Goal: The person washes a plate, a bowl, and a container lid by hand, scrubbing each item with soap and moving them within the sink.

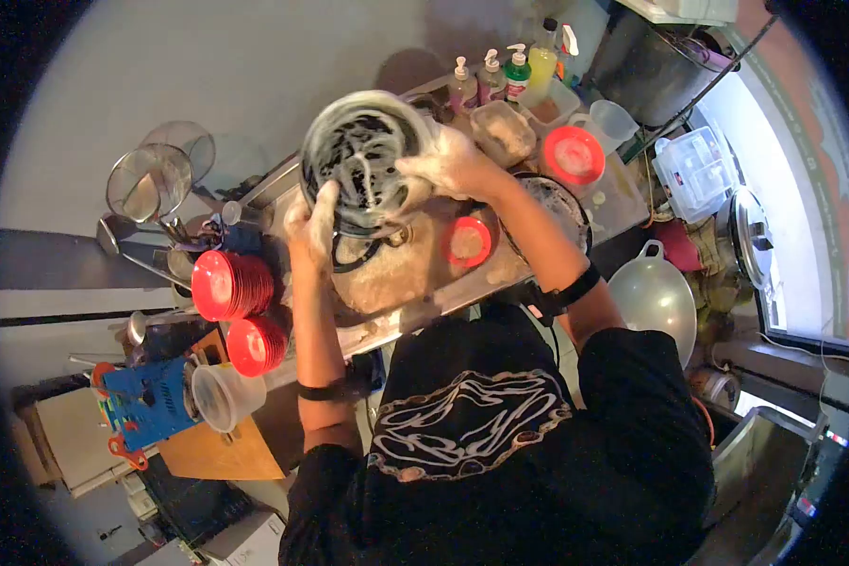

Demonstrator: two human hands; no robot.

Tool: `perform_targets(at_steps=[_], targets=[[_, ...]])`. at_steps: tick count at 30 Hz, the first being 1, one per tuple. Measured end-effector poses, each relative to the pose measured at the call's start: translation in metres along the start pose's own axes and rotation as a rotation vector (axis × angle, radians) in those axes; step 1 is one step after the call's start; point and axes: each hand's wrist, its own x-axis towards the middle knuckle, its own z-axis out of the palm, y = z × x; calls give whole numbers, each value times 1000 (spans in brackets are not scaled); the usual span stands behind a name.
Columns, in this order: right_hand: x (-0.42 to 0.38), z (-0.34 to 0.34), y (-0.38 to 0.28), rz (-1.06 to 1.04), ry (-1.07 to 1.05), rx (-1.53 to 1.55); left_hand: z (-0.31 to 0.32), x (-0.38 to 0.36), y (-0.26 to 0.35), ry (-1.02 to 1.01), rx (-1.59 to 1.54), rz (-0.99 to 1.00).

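Observation:
Both my hands, wet with white suds, hold up a round black bowl over the sink. Foam streaks its inside and coats its rim. My left hand grips the near left rim, thumb toward the inside. On the right side, my right hand is closed round the rim; some of its fingers are hidden behind the bowl and foam. Below, a dark ring-shaped item lies partly covered by the bowl. A small red bowl sits in the sink, nearer my right forearm.
Stacked red bowls stand left of the sink. Pump bottles line the back edge. At right are a rectangular tub, a red-topped container and a sudsy round vessel. Strainers hang at left; a large metal bowl stands right.

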Motion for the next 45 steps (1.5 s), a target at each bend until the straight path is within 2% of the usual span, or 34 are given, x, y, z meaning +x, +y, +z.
perform_targets(at_steps=[1,2,3,4,5,7,8,9,11,13,15,18,19,21,22,23,24,25,26,27,29,30,31,32,33,35,36,37,39,40,41,43,44,45], targets=[[0,3,1,-23,44,-22,4,0,3,8,84,-59],[-6,19,-5,-22,36,-26,8,8,-11,134,40,-39],[-14,39,-10,-131,236,98,11,15,-23,260,-6,-15],[-13,55,-12,-243,437,226,22,11,-5,293,-141,-23],[0,62,22,-395,547,356,32,8,-1,306,-398,-61],[-5,80,59,-385,531,420,55,1,8,303,-600,-164],[-10,95,53,-414,536,414,60,8,-27,237,-702,-161],[-15,100,45,-361,596,390,70,3,-21,262,-591,-246],[-8,71,50,-324,500,257,64,0,-33,103,-559,-314],[1,31,60,-262,239,347,53,3,-18,181,-719,-355],[-17,8,12,-190,158,-1,31,10,-16,163,-740,-92],[-16,-30,-7,-164,332,-306,4,15,-14,-83,-397,-46],[-16,-28,-9,-162,332,-310,4,21,-24,-143,-277,-152],[-11,-6,-9,-267,682,294,29,16,-33,-132,191,-34],[-11,6,-3,-463,731,407,42,11,-32,-185,211,-132],[-12,11,9,-461,731,407,55,4,-22,-241,232,-231],[-14,13,21,-431,726,349,68,-4,-9,-274,196,-377],[-18,14,34,-399,724,290,74,2,-51,-333,96,-377],[-33,31,16,-207,811,128,80,-9,-43,-345,64,-353],[-34,25,34,-198,694,352,88,-19,-35,-359,30,-328],[-44,0,44,26,580,203,75,-3,-70,-507,233,-480],[-51,-12,39,30,587,200,82,-15,-43,-337,79,-495],[-57,-24,32,32,426,114,81,-11,-53,-339,80,-501],[-62,-35,28,34,265,30,76,-2,-71,-227,-105,-440],[-62,-46,28,38,264,34,77,-1,-59,-109,-286,-375],[-56,-63,32,15,204,-319,74,-1,-55,-46,-286,-417],[-51,-63,37,20,321,-338,73,2,-68,-52,-216,-413],[-43,-65,48,21,320,-339,71,5,-80,-59,-148,-408],[-29,-55,50,-435,744,-896,80,-6,-69,-54,-117,-366],[-39,-47,34,-407,722,-1132,80,-12,-59,-57,-33,-336],[-35,-46,36,-408,717,-1128,78,-15,-54,-59,54,-306],[-25,-41,42,-595,649,-1378,69,-14,-59,-26,85,-278],[-21,-36,21,-284,470,-1360,67,-17,-47,-18,112,-346],[-17,-33,23,-285,461,-1355,62,-17,-41,-9,136,-411]])
